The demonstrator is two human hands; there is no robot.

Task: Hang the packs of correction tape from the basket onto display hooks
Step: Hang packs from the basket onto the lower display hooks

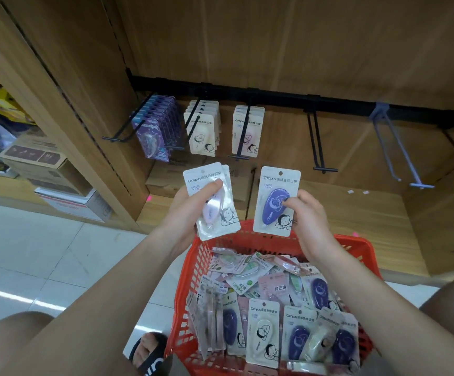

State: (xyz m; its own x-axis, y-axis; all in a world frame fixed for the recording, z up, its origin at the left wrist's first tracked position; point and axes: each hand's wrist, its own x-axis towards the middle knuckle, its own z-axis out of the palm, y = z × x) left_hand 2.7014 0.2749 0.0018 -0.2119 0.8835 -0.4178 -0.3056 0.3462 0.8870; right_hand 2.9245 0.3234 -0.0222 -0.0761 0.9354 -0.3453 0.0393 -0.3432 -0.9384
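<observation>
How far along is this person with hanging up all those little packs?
Early on. Three hooks already carry packs. The left hand holds pink packs; the right hand holds a blue pack. Two hooks stand bare, and the red basket is full.

Free: you have two bare hooks right of centre, the black hook (318, 143) and the grey hook (399, 150) | Blocked: three left hooks are loaded with hanging packs (202, 128) | Below: the red basket (193, 270) crowds lower centre, rim under your hands.
</observation>
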